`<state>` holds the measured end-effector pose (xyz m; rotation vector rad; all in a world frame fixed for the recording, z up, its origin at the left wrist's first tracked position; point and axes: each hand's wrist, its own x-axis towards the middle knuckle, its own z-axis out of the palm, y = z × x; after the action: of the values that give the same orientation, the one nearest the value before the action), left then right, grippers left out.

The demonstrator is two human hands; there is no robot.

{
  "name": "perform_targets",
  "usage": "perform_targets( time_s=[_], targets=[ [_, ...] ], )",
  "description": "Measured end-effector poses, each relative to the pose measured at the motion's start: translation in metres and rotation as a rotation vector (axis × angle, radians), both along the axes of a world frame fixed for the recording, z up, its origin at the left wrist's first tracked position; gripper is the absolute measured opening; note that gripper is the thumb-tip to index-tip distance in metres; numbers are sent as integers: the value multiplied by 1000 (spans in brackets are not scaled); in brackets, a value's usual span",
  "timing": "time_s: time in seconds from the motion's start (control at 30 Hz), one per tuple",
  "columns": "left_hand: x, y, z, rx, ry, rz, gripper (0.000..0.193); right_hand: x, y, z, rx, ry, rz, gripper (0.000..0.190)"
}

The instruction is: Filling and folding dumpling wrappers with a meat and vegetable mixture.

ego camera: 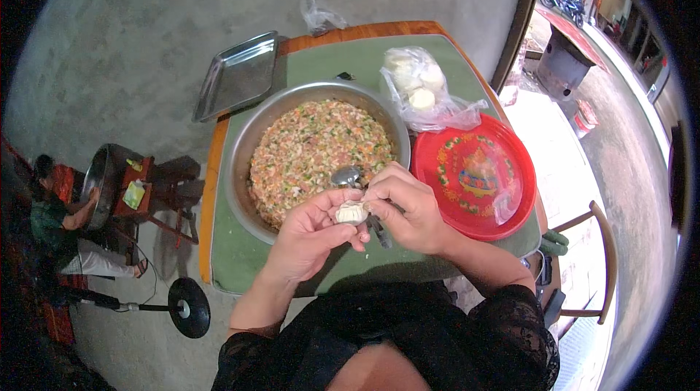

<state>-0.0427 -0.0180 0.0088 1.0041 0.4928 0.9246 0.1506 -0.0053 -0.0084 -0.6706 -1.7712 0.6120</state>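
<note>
A small pleated dumpling (351, 213) rests in the fingers of my left hand (311, 227), its folds facing up. The fingertips of my right hand (407, 208) pinch the dumpling's right end. Both hands hover over the near edge of a wide metal basin (235, 194). Minced filling (322, 145) with green and orange bits covers the basin's inside. A metal spoon (345, 175) lies with its bowl on the filling, and its handle passes partly hidden behind my hands.
A red patterned plastic tray (476, 172) sits at the right, beside a clear bag of round white dough wrappers (418, 79). A metal tray (238, 76) overhangs the table's far left corner. At the far left a person (54, 221) sits at another basin (101, 172), near a black standing fan (188, 308).
</note>
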Motion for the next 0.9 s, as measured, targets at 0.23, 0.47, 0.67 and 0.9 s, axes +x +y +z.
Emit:
perform_targets(
  time_s=[0.23,0.47,0.67,0.9],
  targets=[
    [-5,2,0,36,122,-40,37,3,4,13,148,-107,48,21],
    [-5,-3,5,54,203,-46,39,1,5,10,240,-148,79,12],
    [-6,-2,6,54,287,-47,36,4,2,11,244,-158,50,15],
    [-3,1,7,106,331,-87,33,2,0,18,252,-180,65,16]
  ],
)
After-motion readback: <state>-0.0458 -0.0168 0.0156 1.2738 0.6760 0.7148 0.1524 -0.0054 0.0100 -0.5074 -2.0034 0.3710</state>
